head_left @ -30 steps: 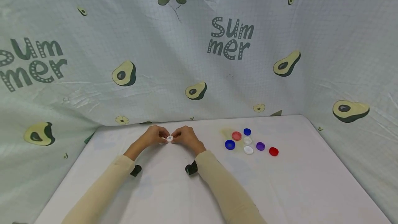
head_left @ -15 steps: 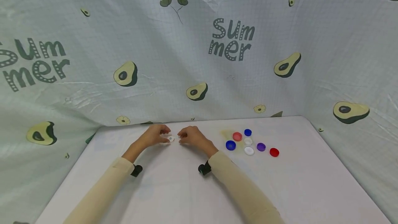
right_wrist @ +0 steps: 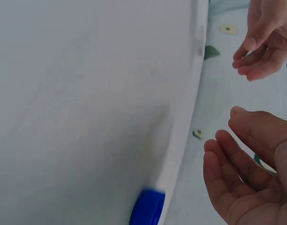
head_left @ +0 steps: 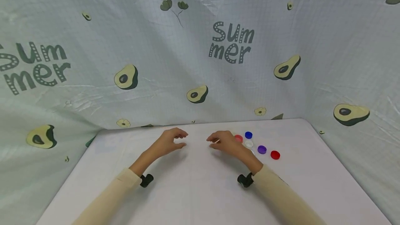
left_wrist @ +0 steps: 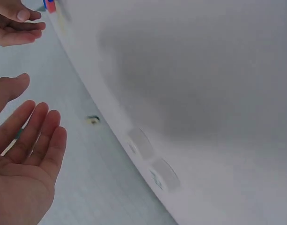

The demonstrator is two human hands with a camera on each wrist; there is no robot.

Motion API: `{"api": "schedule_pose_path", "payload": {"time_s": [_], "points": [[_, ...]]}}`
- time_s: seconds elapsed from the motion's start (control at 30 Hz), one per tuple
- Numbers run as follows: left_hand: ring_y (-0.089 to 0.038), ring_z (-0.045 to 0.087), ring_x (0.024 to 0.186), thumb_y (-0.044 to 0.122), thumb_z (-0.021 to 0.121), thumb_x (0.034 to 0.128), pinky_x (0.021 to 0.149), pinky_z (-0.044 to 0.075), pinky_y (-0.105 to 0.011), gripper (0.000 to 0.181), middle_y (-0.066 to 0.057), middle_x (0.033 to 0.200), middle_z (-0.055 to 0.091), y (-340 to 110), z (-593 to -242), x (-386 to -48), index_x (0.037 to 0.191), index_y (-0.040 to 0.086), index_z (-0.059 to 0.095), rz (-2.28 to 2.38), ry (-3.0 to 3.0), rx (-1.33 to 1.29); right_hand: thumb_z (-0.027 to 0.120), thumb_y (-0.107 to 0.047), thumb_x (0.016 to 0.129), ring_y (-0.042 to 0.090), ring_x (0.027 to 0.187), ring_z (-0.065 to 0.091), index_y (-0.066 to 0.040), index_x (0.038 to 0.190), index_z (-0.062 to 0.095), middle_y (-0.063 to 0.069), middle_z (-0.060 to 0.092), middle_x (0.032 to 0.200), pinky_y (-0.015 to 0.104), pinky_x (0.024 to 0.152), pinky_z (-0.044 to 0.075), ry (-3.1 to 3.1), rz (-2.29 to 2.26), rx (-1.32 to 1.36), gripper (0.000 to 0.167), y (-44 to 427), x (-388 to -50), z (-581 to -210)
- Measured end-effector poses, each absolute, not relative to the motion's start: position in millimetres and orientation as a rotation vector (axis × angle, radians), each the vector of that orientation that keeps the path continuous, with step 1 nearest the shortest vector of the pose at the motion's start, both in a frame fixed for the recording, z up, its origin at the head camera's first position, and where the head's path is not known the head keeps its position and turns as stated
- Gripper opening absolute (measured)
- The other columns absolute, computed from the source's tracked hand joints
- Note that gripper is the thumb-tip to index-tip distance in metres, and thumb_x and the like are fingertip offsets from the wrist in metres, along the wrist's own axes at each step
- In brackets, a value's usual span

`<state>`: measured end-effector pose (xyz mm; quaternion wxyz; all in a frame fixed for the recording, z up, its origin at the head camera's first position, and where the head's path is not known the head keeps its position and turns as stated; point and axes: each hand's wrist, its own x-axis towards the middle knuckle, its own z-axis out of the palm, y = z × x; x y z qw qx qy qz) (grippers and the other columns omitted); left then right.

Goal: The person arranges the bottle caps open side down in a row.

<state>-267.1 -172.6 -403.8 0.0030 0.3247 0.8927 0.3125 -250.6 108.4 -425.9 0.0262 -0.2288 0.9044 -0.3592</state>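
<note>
My left hand (head_left: 170,141) hovers over the white table with its fingers relaxed and nothing between them. In the left wrist view two white bottle caps (left_wrist: 141,143) lie side by side near the table's back edge; the left hand hides them in the head view. To the right, my right hand (head_left: 225,144) is also raised and holds nothing, its fingers loosely bent. Close beside it are a light red cap (head_left: 239,138), a blue cap (head_left: 248,135) and a white cap (head_left: 249,144). The right hand covers part of this group.
A purple cap (head_left: 261,149) and a red cap (head_left: 275,155) lie farther right on the white table (head_left: 312,183). Behind the table's back edge hangs a cloth (head_left: 175,51) printed with avocados. A dark camera is strapped at each wrist.
Both hands have let go of the white cap at the table's back left. The right hand has moved right towards the coloured caps, and the left hand has shifted slightly right.
</note>
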Motion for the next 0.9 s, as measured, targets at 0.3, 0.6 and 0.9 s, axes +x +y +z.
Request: {"api": "schedule_pose_path", "payload": {"time_s": [0.3, 0.6, 0.9], "points": [[-0.029, 0.066, 0.107, 0.007, 0.076, 0.0912, 0.098, 0.055, -0.044, 0.03, -0.015, 0.116, 0.07, -135, -406, -254, 0.12, 0.002, 0.068, 1.11, 2.701, 1.156, 0.075, -0.009, 0.093, 0.025, 0.103, 0.068, -0.004, 0.116, 0.074, 0.009, 0.073, 0.111, 0.038, 0.088, 0.06, 2.93, -1.046, -0.555, 0.024, 170, -224, -420], [-0.03, 0.066, 0.107, 0.008, 0.074, 0.0932, 0.098, 0.055, -0.045, 0.03, -0.017, 0.116, 0.07, -102, -420, -252, 0.12, -0.003, 0.068, 1.194, 2.579, 1.176, 0.075, -0.004, 0.09, 0.02, 0.093, 0.068, -0.001, 0.114, 0.074, 0.008, 0.074, 0.105, 0.035, 0.083, 0.06, 2.959, -1.069, -0.535, 0.024, 198, -211, -435], [-0.03, 0.067, 0.103, 0.008, 0.076, 0.0911, 0.095, 0.056, -0.043, 0.035, -0.019, 0.115, 0.07, -72, -432, -256, 0.122, -0.005, 0.066, 1.28, 2.464, 1.068, 0.079, -0.009, 0.089, 0.018, 0.091, 0.07, -0.002, 0.116, 0.073, 0.005, 0.074, 0.103, 0.032, 0.083, 0.061, 2.95, -1.118, -0.538, 0.028, 201, -214, -444]]}}
